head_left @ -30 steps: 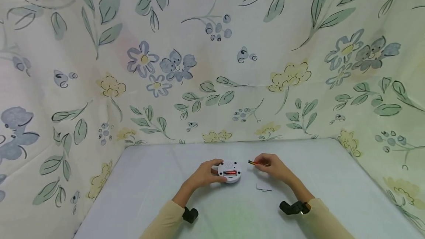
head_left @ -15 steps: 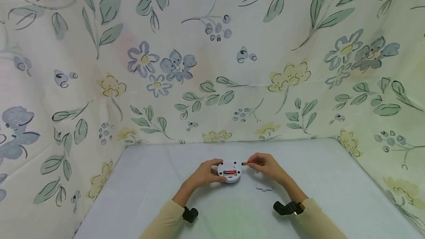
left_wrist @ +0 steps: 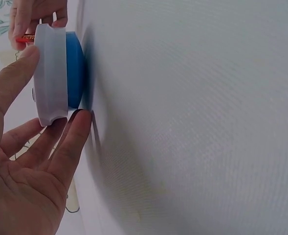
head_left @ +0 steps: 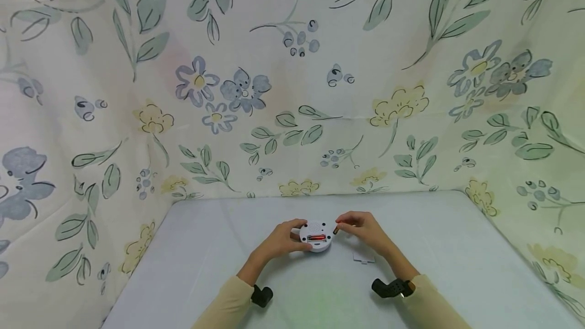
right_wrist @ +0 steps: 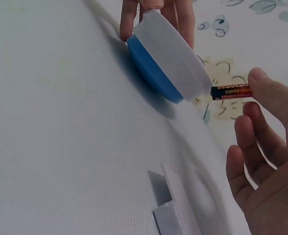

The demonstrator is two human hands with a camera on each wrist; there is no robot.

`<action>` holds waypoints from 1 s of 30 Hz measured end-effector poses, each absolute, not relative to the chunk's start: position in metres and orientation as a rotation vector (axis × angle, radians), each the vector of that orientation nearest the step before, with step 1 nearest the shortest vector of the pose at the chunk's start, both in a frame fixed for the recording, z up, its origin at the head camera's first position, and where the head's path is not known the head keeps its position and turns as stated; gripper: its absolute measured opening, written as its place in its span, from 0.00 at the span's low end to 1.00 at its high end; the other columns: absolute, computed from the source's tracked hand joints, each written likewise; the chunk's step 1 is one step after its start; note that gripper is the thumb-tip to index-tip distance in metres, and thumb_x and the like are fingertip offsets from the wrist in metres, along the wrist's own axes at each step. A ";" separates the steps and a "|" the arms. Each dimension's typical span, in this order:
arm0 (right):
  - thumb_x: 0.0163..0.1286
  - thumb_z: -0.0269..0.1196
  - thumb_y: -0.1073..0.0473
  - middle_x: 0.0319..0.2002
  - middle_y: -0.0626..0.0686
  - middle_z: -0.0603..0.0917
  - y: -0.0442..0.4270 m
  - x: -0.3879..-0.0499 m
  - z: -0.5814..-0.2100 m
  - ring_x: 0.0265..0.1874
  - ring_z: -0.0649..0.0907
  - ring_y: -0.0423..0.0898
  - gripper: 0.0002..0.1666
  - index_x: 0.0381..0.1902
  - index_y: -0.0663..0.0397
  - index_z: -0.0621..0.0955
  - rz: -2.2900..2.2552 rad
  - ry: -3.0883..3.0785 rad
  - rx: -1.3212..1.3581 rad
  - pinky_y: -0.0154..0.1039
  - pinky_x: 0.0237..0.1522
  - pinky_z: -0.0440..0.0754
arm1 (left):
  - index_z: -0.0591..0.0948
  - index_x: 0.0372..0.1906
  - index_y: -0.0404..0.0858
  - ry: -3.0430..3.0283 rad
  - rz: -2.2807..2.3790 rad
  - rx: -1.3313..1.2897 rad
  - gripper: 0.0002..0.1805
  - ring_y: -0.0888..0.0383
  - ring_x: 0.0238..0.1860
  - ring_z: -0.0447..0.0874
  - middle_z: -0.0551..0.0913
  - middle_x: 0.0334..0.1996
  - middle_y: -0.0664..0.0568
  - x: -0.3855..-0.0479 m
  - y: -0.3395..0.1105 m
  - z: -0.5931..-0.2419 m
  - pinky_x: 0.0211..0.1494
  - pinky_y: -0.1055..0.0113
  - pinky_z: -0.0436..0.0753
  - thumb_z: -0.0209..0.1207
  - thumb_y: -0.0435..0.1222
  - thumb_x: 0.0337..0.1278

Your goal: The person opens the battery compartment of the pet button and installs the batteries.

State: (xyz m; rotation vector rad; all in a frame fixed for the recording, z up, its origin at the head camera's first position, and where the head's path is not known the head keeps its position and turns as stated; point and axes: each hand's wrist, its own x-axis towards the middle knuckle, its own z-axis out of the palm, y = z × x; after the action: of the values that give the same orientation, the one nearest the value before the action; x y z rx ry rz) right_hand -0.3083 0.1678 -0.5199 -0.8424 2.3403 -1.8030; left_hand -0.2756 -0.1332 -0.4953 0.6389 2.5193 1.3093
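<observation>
My left hand grips a round white device by its left edge, thumb on the near side. The left wrist view shows the device's white body above a blue part facing the table. One red battery lies in the open battery compartment on its upturned underside. Just right of the device, my right hand pinches a second battery, red and black, between thumb and fingers. That battery tilts downward in the head view, its dark end near the device's rim.
A small white battery cover rests on the white table, right of the device and below my right hand. Behind the table hangs a floral cloth. Black wrist cameras sit on both forearms.
My right hand has moved left with its battery, up to the device's right side. The battery has turned from nearly level to tilted. My left hand and the device stay put.
</observation>
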 end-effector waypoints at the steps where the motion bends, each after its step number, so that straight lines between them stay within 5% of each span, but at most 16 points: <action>1: 0.73 0.67 0.58 0.41 0.54 0.88 0.167 -0.308 -0.520 0.43 0.83 0.65 0.18 0.51 0.69 0.84 -1.819 2.328 -0.844 0.42 0.42 0.84 | 0.72 0.71 0.33 2.519 1.309 0.643 0.40 0.49 0.51 0.84 0.77 0.62 0.41 -0.276 -0.133 -0.495 0.51 0.56 0.84 0.74 0.42 0.57; 7: 0.74 0.65 0.62 0.42 0.58 0.88 0.163 -0.307 -0.518 0.45 0.84 0.64 0.19 0.55 0.73 0.81 -1.889 2.254 -0.888 0.42 0.49 0.84 | 0.72 0.71 0.33 2.517 1.310 0.635 0.40 0.50 0.51 0.84 0.77 0.62 0.42 -0.276 -0.133 -0.495 0.50 0.58 0.84 0.74 0.43 0.57; 16: 0.71 0.67 0.65 0.40 0.64 0.86 0.157 -0.304 -0.514 0.41 0.84 0.69 0.14 0.47 0.73 0.80 -1.994 2.175 -0.842 0.58 0.46 0.83 | 0.72 0.71 0.34 2.516 1.312 0.630 0.40 0.51 0.50 0.84 0.77 0.62 0.42 -0.276 -0.133 -0.496 0.51 0.58 0.84 0.74 0.43 0.56; 24: 0.71 0.67 0.64 0.44 0.69 0.83 0.151 -0.304 -0.510 0.40 0.86 0.55 0.18 0.50 0.76 0.80 -1.950 2.216 -0.844 0.44 0.45 0.85 | 0.72 0.72 0.35 2.515 1.312 0.615 0.40 0.52 0.51 0.84 0.77 0.62 0.43 -0.275 -0.133 -0.494 0.51 0.58 0.83 0.74 0.44 0.57; 30: 0.73 0.66 0.64 0.46 0.69 0.84 0.146 -0.305 -0.509 0.40 0.85 0.50 0.18 0.52 0.76 0.81 -1.913 2.228 -0.865 0.44 0.45 0.85 | 0.72 0.71 0.35 2.515 1.297 0.619 0.40 0.52 0.51 0.84 0.77 0.62 0.43 -0.275 -0.133 -0.493 0.51 0.59 0.84 0.74 0.44 0.57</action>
State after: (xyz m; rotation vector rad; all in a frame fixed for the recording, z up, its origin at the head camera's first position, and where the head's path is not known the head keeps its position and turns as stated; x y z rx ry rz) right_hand -0.3048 0.1464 -0.5094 -0.8653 2.2283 -1.9135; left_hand -0.2750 -0.1328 -0.4926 0.6187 2.5148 1.2969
